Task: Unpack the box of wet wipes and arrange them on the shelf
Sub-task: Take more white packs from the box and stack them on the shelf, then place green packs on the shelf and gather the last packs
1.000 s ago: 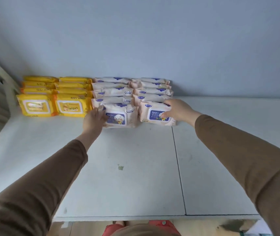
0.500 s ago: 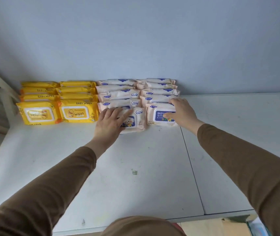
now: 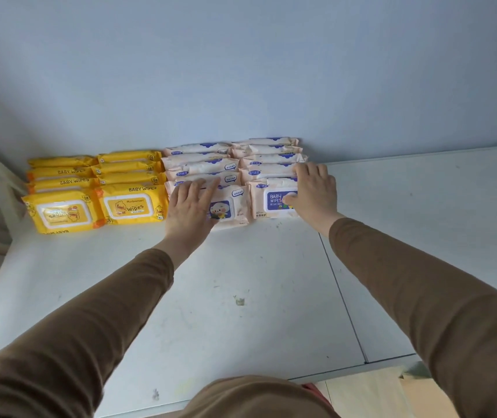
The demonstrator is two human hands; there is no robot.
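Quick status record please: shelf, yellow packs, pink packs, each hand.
shelf: white, packs ranged against back wall
yellow packs: two columns, left side
pink packs: two columns, right of yellow
left hand: fingers flat on front pink pack, left column
right hand: grips front pink pack, right column

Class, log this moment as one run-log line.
left hand: flat on front pink pack | right hand: gripping neighbouring pink pack | yellow packs: shelved

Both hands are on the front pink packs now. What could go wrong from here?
1. The left hand lies flat on the left front pink pack; pushing could skew it out of line.
2. The right hand grips the right front pink pack, which leans on the row behind; letting go may tip it.
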